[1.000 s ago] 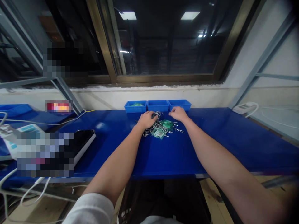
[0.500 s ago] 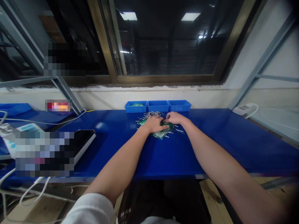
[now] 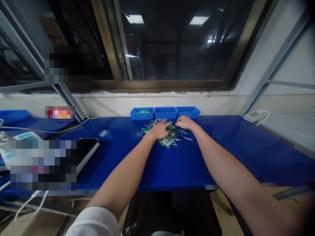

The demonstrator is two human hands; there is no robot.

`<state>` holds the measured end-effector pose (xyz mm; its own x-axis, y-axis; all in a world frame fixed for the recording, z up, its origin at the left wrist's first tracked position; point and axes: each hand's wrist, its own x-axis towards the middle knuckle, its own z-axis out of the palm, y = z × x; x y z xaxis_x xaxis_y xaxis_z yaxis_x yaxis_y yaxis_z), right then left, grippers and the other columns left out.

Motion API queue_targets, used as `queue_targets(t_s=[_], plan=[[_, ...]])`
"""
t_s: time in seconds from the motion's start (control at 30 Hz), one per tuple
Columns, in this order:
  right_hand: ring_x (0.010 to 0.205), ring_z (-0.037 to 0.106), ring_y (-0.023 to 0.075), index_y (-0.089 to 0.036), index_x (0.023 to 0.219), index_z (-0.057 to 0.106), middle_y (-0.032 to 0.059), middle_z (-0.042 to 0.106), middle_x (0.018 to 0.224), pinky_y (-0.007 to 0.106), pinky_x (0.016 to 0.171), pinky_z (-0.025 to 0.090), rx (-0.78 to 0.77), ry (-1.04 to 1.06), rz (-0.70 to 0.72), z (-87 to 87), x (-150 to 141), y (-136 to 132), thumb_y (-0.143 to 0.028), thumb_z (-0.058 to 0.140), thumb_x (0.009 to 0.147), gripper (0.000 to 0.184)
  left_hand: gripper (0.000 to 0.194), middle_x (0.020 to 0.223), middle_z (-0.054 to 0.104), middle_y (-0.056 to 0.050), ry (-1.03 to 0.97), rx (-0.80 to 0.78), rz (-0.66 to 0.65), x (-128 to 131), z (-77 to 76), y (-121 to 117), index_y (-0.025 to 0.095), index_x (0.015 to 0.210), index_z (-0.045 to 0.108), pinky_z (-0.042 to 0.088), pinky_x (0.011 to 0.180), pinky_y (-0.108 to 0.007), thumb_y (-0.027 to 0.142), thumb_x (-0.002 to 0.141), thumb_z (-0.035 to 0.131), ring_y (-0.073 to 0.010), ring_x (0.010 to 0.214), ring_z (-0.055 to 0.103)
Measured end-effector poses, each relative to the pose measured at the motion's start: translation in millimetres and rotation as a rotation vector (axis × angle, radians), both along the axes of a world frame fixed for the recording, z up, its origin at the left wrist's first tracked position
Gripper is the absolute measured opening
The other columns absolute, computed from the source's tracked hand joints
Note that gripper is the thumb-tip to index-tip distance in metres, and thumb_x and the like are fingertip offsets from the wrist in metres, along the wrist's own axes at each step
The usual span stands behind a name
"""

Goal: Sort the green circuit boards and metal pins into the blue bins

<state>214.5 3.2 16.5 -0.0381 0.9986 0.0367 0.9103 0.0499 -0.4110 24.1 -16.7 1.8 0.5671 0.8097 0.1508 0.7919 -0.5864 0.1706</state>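
A pile of thin silvery metal pieces, like long screws or pins (image 3: 162,121), lies with green plastic bags (image 3: 167,142) on the blue table (image 3: 169,167). My left hand (image 3: 160,130) rests over the left part of the pile, its fingers stretched out and apart. At the pile's upper right edge is my right hand (image 3: 185,122), with its fingers curled and the tips pressed together. Whatever those tips hold, if anything, is too small to make out. Several loose pieces (image 3: 187,139) lie below the right hand.
Three blue bins (image 3: 165,113) stand in a row behind the pile; the left one holds something green. A black-topped device (image 3: 89,144), partly blurred, lies on the left with white cables. A white power strip (image 3: 254,115) sits at the far right.
My right hand has drawn back slightly from the middle of the pile, and its fingers have curled in. My left hand has shifted a little, uncovering more green plastic between the hands.
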Motion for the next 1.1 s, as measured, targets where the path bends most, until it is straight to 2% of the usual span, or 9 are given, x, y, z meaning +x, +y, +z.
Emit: queue_targets(t_s=[0.07,0.13,0.23,0.43,0.6,0.73,0.87,0.97,1.1], plan=[[0.069,0.06,0.0191,-0.019,0.071,0.069,0.0043,0.067,0.075,0.025,0.054,0.039,-0.052,-0.003,-0.013,5.7,6.2,-1.5,-0.031,0.061,0.061,0.017,0.047,0.138,0.045,-0.004,-0.006,-0.005,0.0,-1.4,-0.9,1.7,0.035,0.129,0.047,0.033,0.102,-0.047,0.034,0.083,0.044,-0.0276,0.126,0.042],[0.057,0.057,0.0166,-0.018,0.062,0.067,0.0038,0.064,0.064,0.026,0.049,0.036,-0.175,-0.004,0.025,10.8,10.2,-5.1,-0.03,0.062,0.059,0.013,0.039,0.137,0.046,-0.003,-0.015,-0.006,0.012,-2.5,-1.4,3.2,0.035,0.12,0.057,0.032,0.102,-0.048,0.033,0.082,0.045,-0.0281,0.126,0.042],[0.048,0.051,0.0135,-0.017,0.055,0.064,0.0027,0.061,0.056,0.025,0.045,0.033,-0.319,-0.008,0.087,15.1,10.5,-11.0,-0.029,0.063,0.057,0.012,0.038,0.137,0.047,-0.004,-0.032,0.0,0.037,-3.8,-2.5,5.6,0.034,0.118,0.059,0.033,0.101,-0.049,0.034,0.082,0.046,-0.029,0.125,0.042],[0.062,0.059,0.0171,-0.017,0.061,0.068,0.0042,0.066,0.066,0.025,0.051,0.039,-0.197,-0.155,0.104,12.0,2.7,-12.3,-0.02,0.063,0.054,0.009,0.039,0.127,0.056,-0.003,-0.046,0.053,0.043,-5.7,-6.6,9.4,0.035,0.116,0.061,0.038,0.098,-0.042,0.046,0.085,0.04,-0.0264,0.117,0.05],[0.071,0.062,0.0181,-0.017,0.067,0.07,0.0047,0.069,0.074,0.024,0.057,0.042,-0.128,-0.13,0.14,5.2,-1.3,-10.2,-0.023,0.063,0.058,0.013,0.042,0.122,0.058,-0.005,-0.042,0.105,0.011,-6.0,-6.3,6.8,0.033,0.116,0.061,0.039,0.095,-0.042,0.052,0.085,0.039,-0.0258,0.112,0.053],[0.075,0.063,0.0166,-0.018,0.074,0.071,0.0032,0.07,0.078,0.022,0.062,0.043,-0.046,0.009,0.203,0.0,-2.9,-9.1,-0.024,0.062,0.062,0.016,0.042,0.122,0.058,-0.006,-0.036,0.152,-0.012,-6.1,-3.4,4.5,0.029,0.115,0.061,0.037,0.098,-0.039,0.05,0.085,0.042,-0.0242,0.114,0.051],[0.077,0.062,0.0148,-0.015,0.084,0.071,0.004,0.07,0.083,0.02,0.067,0.044,0.049,0.243,0.241,-3.7,-4.3,-7.2,-0.021,0.056,0.067,0.023,0.041,0.123,0.057,-0.007,-0.103,0.235,-0.032,-5.0,1.5,1.3,0.024,0.119,0.058,0.038,0.097,-0.037,0.043,0.087,0.042,-0.0228,0.115,0.05],[0.064,0.059,0.0125,-0.013,0.087,0.067,0.0029,0.067,0.071,0.02,0.059,0.043,0.09,0.422,0.217,-6.8,-7.5,-6.6,-0.018,0.053,0.068,0.024,0.038,0.12,0.059,-0.006,-0.15,0.264,-0.042,-3.4,5.1,-2.0,0.023,0.119,0.057,0.039,0.095,-0.036,0.04,0.088,0.042,-0.022,0.112,0.052],[0.045,0.05,0.0089,-0.014,0.083,0.059,-0.0038,0.056,0.05,0.019,0.045,0.037,0.079,0.614,0.158,-10.8,-15.5,-7.4,-0.014,0.054,0.066,0.018,0.036,0.115,0.062,-0.006,-0.176,0.287,-0.088,-1.9,7.1,-5.0,0.022,0.112,0.06,0.039,0.095,-0.036,0.041,0.089,0.04,-0.0208,0.108,0.054]])
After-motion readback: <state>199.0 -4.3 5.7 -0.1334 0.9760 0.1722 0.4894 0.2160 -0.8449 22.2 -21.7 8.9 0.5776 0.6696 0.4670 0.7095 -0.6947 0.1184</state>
